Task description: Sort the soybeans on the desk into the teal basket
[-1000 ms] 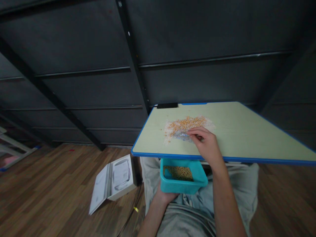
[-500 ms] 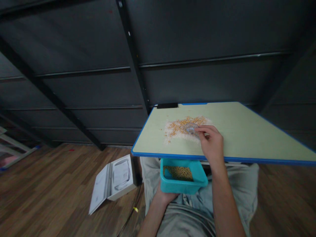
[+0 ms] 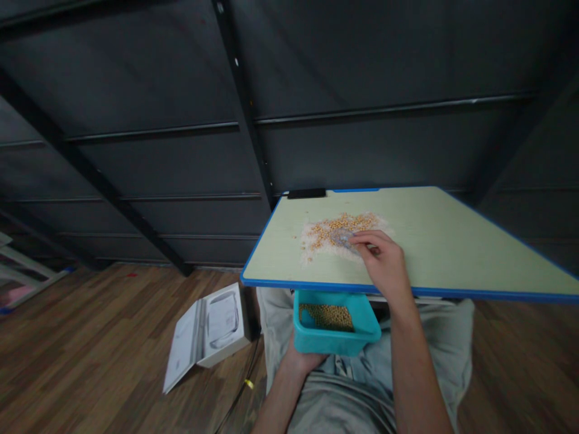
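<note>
Left hand [image 3: 305, 360] beneath a rectangular teal plastic container [image 3: 332, 345], supporting it below the surface's near edge; its fingers are largely hidden, and their spread cannot be told. Small greenish-tan beans [image 3: 332, 318] lie inside. Beyond, on a pale, blue-edged surface [image 3: 452, 247], the right hand [image 3: 384, 258] has its fingers pinched together on a clear, thin plastic piece [image 3: 342, 237], over scattered round yellow beans [image 3: 322, 230] and fine white grains [image 3: 308, 252]. At the far edge: a black oblong object [image 3: 306, 193].
</note>
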